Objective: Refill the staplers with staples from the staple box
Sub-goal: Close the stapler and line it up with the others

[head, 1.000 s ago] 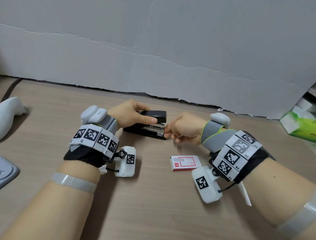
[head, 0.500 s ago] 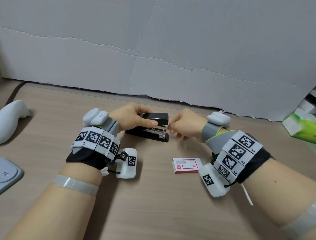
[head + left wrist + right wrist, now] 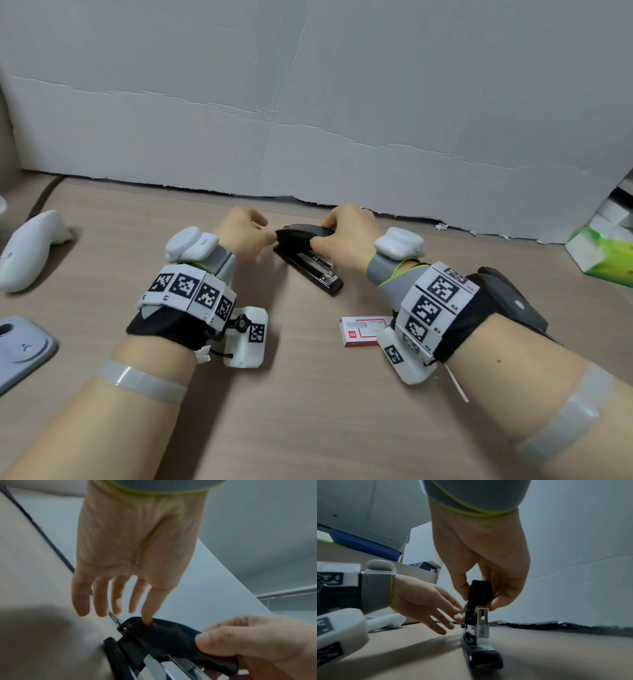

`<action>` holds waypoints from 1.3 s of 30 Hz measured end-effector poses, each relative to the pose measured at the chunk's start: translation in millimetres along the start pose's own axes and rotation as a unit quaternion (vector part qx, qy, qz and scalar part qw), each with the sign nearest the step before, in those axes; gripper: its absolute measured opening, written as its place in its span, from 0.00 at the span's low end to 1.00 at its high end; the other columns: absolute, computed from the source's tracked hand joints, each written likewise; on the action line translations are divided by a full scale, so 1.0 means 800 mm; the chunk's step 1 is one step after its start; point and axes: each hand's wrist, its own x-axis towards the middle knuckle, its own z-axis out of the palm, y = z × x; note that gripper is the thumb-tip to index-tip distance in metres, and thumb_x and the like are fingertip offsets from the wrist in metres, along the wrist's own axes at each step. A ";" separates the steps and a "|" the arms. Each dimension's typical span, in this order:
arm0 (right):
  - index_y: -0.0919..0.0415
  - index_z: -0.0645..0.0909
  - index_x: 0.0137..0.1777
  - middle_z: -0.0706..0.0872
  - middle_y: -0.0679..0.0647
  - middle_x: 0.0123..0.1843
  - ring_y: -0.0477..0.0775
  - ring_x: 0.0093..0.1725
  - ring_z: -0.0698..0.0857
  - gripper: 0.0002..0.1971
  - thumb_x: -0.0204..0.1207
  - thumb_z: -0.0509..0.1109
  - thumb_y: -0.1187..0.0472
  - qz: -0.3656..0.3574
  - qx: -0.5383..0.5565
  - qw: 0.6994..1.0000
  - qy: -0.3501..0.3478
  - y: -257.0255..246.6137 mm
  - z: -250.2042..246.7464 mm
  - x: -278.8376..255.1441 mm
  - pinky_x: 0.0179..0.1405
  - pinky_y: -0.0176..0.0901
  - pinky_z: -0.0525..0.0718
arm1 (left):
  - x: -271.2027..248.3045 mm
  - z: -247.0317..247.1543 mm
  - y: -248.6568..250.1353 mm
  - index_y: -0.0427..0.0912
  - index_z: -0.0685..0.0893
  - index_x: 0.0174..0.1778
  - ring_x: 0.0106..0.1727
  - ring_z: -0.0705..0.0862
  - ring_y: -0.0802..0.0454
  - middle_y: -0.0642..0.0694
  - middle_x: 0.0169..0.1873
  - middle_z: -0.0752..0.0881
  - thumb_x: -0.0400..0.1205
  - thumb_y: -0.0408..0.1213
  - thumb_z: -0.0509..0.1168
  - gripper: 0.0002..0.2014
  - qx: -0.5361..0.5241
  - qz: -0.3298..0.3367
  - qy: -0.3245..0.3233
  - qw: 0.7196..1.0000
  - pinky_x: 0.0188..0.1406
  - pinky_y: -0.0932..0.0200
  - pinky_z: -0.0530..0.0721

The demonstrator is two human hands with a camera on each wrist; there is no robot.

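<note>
Our right hand (image 3: 346, 233) gripped the top cover of the black metal-and-plastic stapler (image 3: 310, 262), thumb on the near side and fingers curled over the far side, the cover lifted off the silver magazine. Our left hand (image 3: 245, 230) lay relaxed, fingers straight, only the thumb tip touching the rear hinge end of the cover; it held nothing. The stapler base sat on the light wooden desk (image 3: 308, 411), angled toward us. The small red-and-white cardboard staple box (image 3: 363, 330) lay shut, just beside our right wrist, untouched. We judged the task at an early stage: opening under way, no staples drawn, loading and closing left.
</note>
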 end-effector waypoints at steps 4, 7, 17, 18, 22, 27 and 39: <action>0.62 0.75 0.27 0.73 0.58 0.27 0.65 0.31 0.76 0.13 0.58 0.68 0.52 0.036 -0.008 0.999 0.021 0.015 -0.004 -0.002 0.25 0.42 0.67 | -0.019 0.016 0.034 0.28 0.83 0.53 0.43 0.86 0.41 0.34 0.45 0.86 0.83 0.36 0.68 0.12 -0.146 -0.052 -0.061 0.986 0.57 0.40 0.88; 0.61 0.76 0.27 0.75 0.57 0.26 0.65 0.32 0.79 0.16 0.58 0.68 0.46 0.032 -0.007 0.999 0.000 0.018 -0.009 -0.008 0.26 0.43 0.69 | -0.033 0.032 0.062 0.31 0.85 0.60 0.40 0.89 0.41 0.34 0.46 0.89 0.84 0.44 0.66 0.19 -0.180 -0.079 -0.109 0.974 0.51 0.42 0.91; 0.60 0.88 0.39 0.89 0.57 0.35 0.61 0.39 0.87 0.07 0.69 0.72 0.57 0.063 0.002 0.998 0.026 0.111 -0.118 -0.054 0.38 0.43 0.81 | -0.057 0.082 0.109 0.43 0.84 0.51 0.50 0.84 0.43 0.41 0.51 0.86 0.78 0.49 0.73 0.14 -0.110 -0.101 -0.113 0.982 0.57 0.41 0.87; 0.63 0.88 0.40 0.89 0.59 0.36 0.61 0.39 0.86 0.08 0.68 0.72 0.58 0.074 -0.025 0.996 0.036 0.124 -0.127 -0.059 0.38 0.44 0.81 | -0.058 0.083 0.112 0.41 0.83 0.54 0.52 0.84 0.42 0.40 0.53 0.86 0.78 0.46 0.73 0.15 -0.117 -0.110 -0.114 0.980 0.54 0.42 0.88; 0.61 0.77 0.31 0.81 0.58 0.30 0.62 0.33 0.80 0.11 0.65 0.71 0.53 0.132 -0.118 0.984 0.028 0.168 -0.150 -0.082 0.30 0.42 0.74 | -0.063 0.092 0.122 0.39 0.80 0.53 0.51 0.84 0.43 0.42 0.49 0.84 0.79 0.42 0.72 0.13 -0.130 -0.123 -0.118 0.977 0.52 0.41 0.87; 0.58 0.71 0.31 0.75 0.54 0.29 0.57 0.30 0.78 0.18 0.68 0.71 0.46 0.158 -0.228 0.961 -0.014 0.186 -0.155 -0.116 0.29 0.41 0.70 | -0.076 0.108 0.132 0.40 0.80 0.63 0.51 0.83 0.47 0.44 0.51 0.84 0.80 0.41 0.71 0.17 -0.144 -0.111 -0.163 0.970 0.50 0.44 0.85; 0.60 0.79 0.33 0.86 0.57 0.31 0.59 0.29 0.83 0.17 0.64 0.71 0.45 0.217 -0.144 0.965 -0.033 0.202 -0.155 -0.123 0.32 0.41 0.78 | -0.079 0.119 0.142 0.35 0.81 0.58 0.47 0.88 0.38 0.37 0.49 0.86 0.81 0.47 0.69 0.19 -0.048 -0.088 -0.129 0.987 0.54 0.41 0.89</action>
